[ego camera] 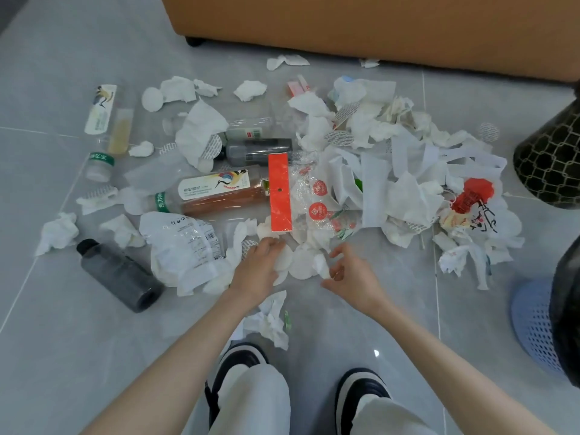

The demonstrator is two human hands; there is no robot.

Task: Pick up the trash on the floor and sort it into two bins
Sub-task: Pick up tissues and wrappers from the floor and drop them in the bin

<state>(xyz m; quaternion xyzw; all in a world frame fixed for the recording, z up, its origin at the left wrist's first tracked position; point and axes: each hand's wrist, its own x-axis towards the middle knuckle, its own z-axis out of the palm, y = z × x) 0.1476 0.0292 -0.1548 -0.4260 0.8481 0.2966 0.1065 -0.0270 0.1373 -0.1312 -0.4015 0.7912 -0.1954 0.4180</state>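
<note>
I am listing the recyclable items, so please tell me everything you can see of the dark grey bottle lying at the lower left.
The dark grey bottle looks like smoky, translucent plastic with a black cap and no label that I can see. It lies on its side on the tiled floor, cap toward the upper left, base toward the lower right. It seems undented. A crumpled white wrapper lies close to its base; whether they touch is unclear.

Matt, fibrous white pads [302, 264] lay at the fingers [338, 250], on glossy, smooth floor tiles [361, 324]. Beyond the fingers, a smooth orange card strip [280, 193] adjoined crinkled, shiny clear plastic film [306, 183]. Left of them lay a dark translucent plastic bottle [119, 274].
</note>
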